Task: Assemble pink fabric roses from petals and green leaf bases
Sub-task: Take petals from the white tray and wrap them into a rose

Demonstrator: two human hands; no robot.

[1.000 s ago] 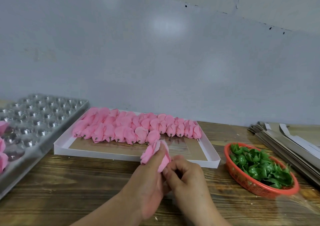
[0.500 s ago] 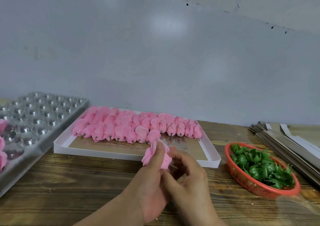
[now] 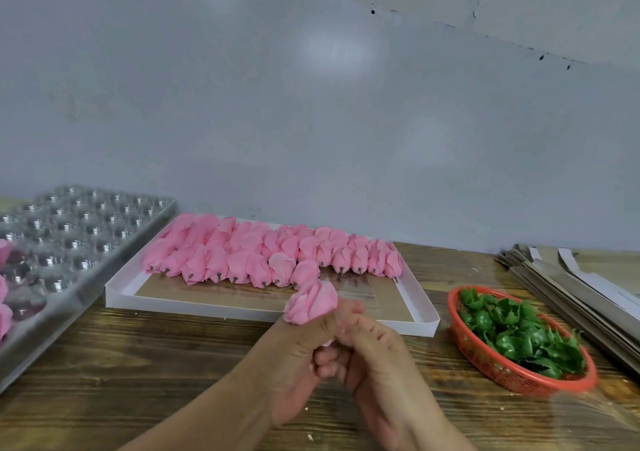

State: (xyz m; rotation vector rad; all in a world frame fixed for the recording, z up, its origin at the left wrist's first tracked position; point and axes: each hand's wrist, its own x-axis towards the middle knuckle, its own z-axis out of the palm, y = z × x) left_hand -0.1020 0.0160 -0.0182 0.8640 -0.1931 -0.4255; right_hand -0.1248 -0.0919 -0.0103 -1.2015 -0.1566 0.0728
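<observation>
the left hand holds a pink rose bud upright above the wooden bench, its fingers curled round the lower part so the petal head stands free above the thumb. the right hand is closed in against the bud's underside, fingers bent; it seems to be working at the stem end, but what its fingertips pinch is hidden. holding the bud by its base likely keeps the wrapped petals from loosening while the bottom is handled.

just behind the hands lies one shallow white tray with the unfinished pink buds laid in two overlapping rows, stems toward the person, probably so each can be picked up by the stem. the near row shows about eleven; the back row overlaps too much to count, so the total is perhaps two dozen.

to the right, within easy reach of the right hand, sits one red basket heaped with green leaf bases, too tangled to count. at the left edge is one clear moulded tray of cups, a few near ones holding pink blooms, seemingly the place for finished roses. a stack of flat cardboard lies at far right.

no green base is on the held bud yet.
</observation>
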